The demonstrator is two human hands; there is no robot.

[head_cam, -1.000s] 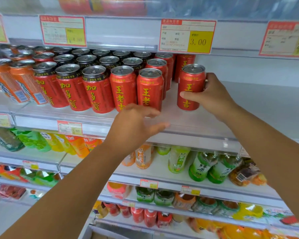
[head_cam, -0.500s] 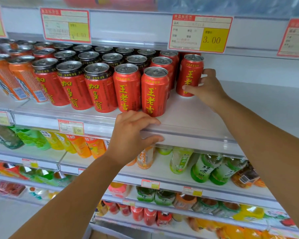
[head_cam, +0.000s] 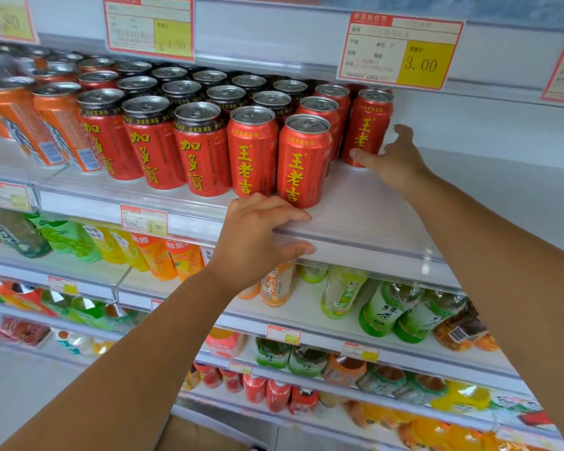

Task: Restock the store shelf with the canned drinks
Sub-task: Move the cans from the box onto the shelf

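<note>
Red cans with yellow characters stand in rows on the white top shelf [head_cam: 372, 209]; the front right one [head_cam: 303, 161] is at the shelf's lip. Behind it, at the right end of the rows, stands one more red can [head_cam: 368, 125]. My right hand [head_cam: 394, 161] holds this can low down, thumb across its front base and fingers behind its right side. My left hand [head_cam: 254, 236] grips the shelf's front edge just below the front cans, fingers on top and thumb on the rail.
Orange cans [head_cam: 17, 125] fill the shelf's left end. Bare white shelf lies to the right of the red cans. A price tag reading 3.00 [head_cam: 401, 50] hangs above. The lower shelves hold green and orange bottled drinks [head_cam: 381, 307].
My right hand pushed the red can back and left until it stood against the rows. My left hand came down from mid-air onto the shelf's front edge.
</note>
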